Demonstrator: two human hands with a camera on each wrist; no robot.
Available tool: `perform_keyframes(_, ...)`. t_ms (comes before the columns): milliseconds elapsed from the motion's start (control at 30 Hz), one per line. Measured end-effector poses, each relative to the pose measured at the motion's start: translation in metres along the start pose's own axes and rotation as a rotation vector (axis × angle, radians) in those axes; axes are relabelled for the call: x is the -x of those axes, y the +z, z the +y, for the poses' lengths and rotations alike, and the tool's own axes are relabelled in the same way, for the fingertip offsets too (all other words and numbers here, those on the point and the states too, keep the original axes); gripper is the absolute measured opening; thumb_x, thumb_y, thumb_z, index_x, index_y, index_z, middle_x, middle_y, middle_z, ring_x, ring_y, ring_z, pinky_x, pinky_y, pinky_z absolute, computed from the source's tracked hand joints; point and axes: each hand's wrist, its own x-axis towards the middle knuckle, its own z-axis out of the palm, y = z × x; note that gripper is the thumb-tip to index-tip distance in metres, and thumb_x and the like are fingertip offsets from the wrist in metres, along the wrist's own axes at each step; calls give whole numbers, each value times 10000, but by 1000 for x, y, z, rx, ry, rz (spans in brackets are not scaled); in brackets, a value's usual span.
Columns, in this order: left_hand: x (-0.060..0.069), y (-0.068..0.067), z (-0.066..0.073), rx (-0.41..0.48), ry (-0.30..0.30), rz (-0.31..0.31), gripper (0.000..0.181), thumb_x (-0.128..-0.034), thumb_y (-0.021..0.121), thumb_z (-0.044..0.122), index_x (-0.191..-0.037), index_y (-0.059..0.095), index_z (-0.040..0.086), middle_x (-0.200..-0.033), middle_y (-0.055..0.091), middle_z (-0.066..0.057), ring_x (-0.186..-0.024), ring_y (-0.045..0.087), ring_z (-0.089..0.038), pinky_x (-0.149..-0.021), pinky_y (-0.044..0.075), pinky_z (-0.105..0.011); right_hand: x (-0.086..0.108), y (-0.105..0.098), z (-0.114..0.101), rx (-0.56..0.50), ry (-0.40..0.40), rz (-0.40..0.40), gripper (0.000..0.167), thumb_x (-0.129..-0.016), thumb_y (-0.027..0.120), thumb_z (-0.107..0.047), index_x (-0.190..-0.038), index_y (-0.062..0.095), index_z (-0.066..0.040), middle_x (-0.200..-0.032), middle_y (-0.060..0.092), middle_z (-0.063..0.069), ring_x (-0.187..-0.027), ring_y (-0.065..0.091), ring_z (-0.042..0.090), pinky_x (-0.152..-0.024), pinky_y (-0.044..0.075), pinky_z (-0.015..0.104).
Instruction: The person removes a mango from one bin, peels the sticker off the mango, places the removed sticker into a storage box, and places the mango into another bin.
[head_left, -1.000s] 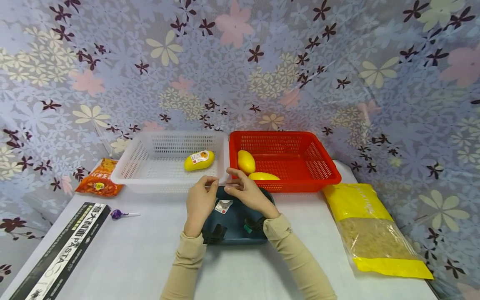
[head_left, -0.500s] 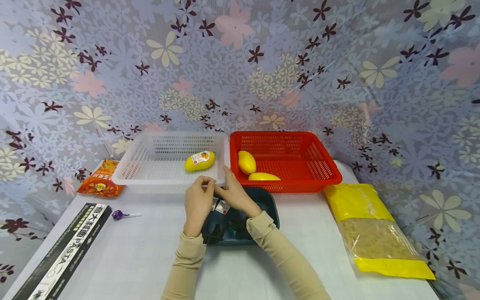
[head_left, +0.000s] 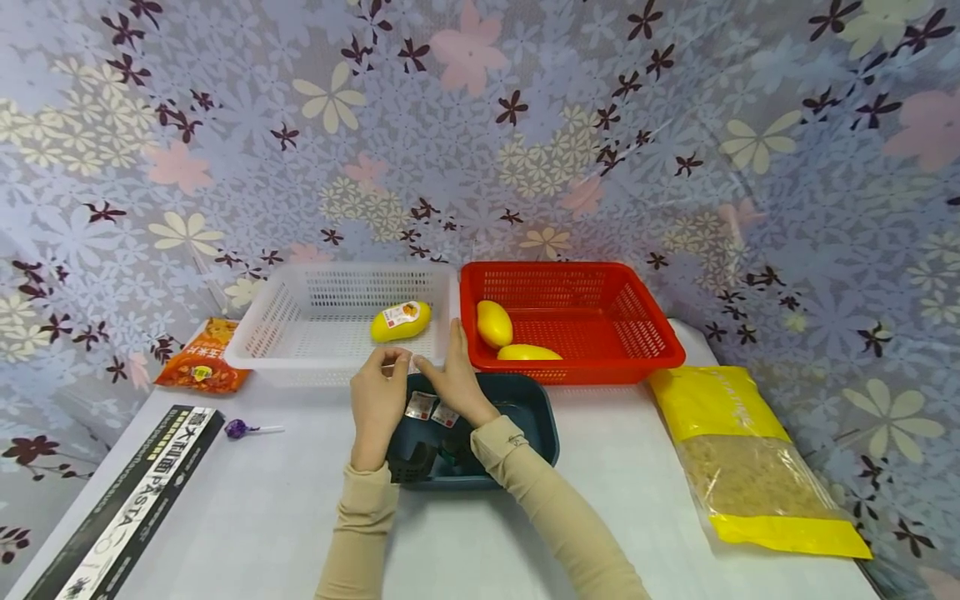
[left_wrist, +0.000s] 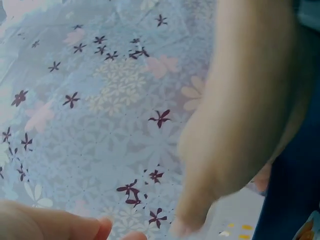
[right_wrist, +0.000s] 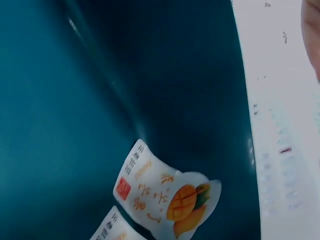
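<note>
In the head view, my left hand (head_left: 375,398) is raised over the left part of a dark blue tray (head_left: 536,400), thumb and index fingertips together. They appear to pinch a small pale piece, mostly hidden and too small to name. My right hand (head_left: 459,383) is beside it, index finger pointing up and thumb reaching to the left fingertips. Two white mango labels lie in the tray: one label (head_left: 421,405) near the left hand, the other label (head_left: 446,415) below the right. The right wrist view shows a label (right_wrist: 165,195) printed with a mango.
A white basket (head_left: 300,363) holding a labelled mango (head_left: 401,323) stands behind the tray. Beside it, a red basket (head_left: 600,367) has two mangoes (head_left: 494,325). Left are an orange snack bag (head_left: 204,358), a lollipop (head_left: 237,429) and a pasta box (head_left: 123,500); right, a yellow bag (head_left: 750,458).
Both hands have shifted left over the tray, the right hand's index finger now pointing more upright. A second label in the tray has come into full view. The mangoes and baskets stay put.
</note>
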Motion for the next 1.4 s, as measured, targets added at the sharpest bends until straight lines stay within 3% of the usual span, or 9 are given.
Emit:
perform_keyframes(133, -7, -4, -4, 20, 1, -2, 177, -940, 599, 139, -1003, 691, 1, -1033, 712, -191, -886, 686, -358, -774, 543, -496, -2, 0, 3, -5, -17, 13, 779, -1002, 490, -275, -1552, -2, -24, -1633, -3, 164, -1512, 80, 311, -1224, 127, 482)
perform_keyframes(300, -19, -8, -13, 19, -12, -62, 202, -953, 590, 156, -1031, 676, -8, -1069, 696, -204, -927, 673, -367, -805, 536, -488, -3, 1, 4, 9, -25, 4, 743, -1019, 451, -268, -1552, -5, -25, -1635, -12, 160, -1516, 62, 307, -1225, 121, 480)
perform_keyframes(400, -34, -12, -19, -10, -4, -100, 232, -957, 585, 175, -1055, 668, -19, -1083, 690, -219, -948, 665, -375, -838, 526, -480, -3, 2, 3, 18, -30, 0, 743, -1018, 452, -269, -1551, -2, -20, -1636, -10, 159, -1515, 66, 307, -1225, 124, 478)
perform_keyframes(533, -63, -19, -23, -36, -13, -198, 273, -976, 550, 200, -1120, 650, -10, -1113, 683, -224, -986, 664, -360, -840, 521, -447, -4, 1, 3, 37, -45, -4, 743, -1017, 454, -267, -1549, 2, -13, -1636, -8, 156, -1515, 74, 301, -1227, 129, 463)
perform_keyframes(700, -101, -27, -29, -47, -65, -371, 375, -1010, 486, 278, -1253, 585, 10, -1239, 624, -226, -1097, 626, -367, -875, 514, -423, -4, -2, 4, 54, -53, -1, 735, -1018, 452, -254, -1544, 13, 9, -1633, -13, 172, -1512, 82, 310, -1225, 145, 452)
perform_keyframes(833, -121, -30, -37, -21, -129, -465, 424, -1021, 464, 284, -1337, 522, 7, -1313, 570, -234, -1164, 586, -390, -946, 502, -462, -3, -2, 5, 72, -52, -18, 726, -1025, 434, -266, -1539, 12, 23, -1632, -37, 176, -1515, 61, 313, -1225, 145, 443)
perform_keyframes(1133, -147, -24, -51, 47, -250, -603, 469, -1042, 383, 255, -1434, 410, 0, -1437, 463, -249, -1293, 497, -401, -1066, 423, -513, 0, -1, 5, 99, -42, -25, 730, -1024, 436, -301, -1547, 22, -5, -1635, -72, 149, -1510, 94, 318, -1205, 194, 485)
perform_keyframes(1400, -163, -16, -55, 17, -338, -698, 514, -1035, 372, 251, -1480, 338, -4, -1511, 369, -244, -1350, 437, -396, -1095, 393, -517, 1, -1, 2, 124, -4, -26, 813, -1011, 448, -370, -1546, -68, -41, -1622, -194, 113, -1495, 154, 352, -1180, 246, 499)
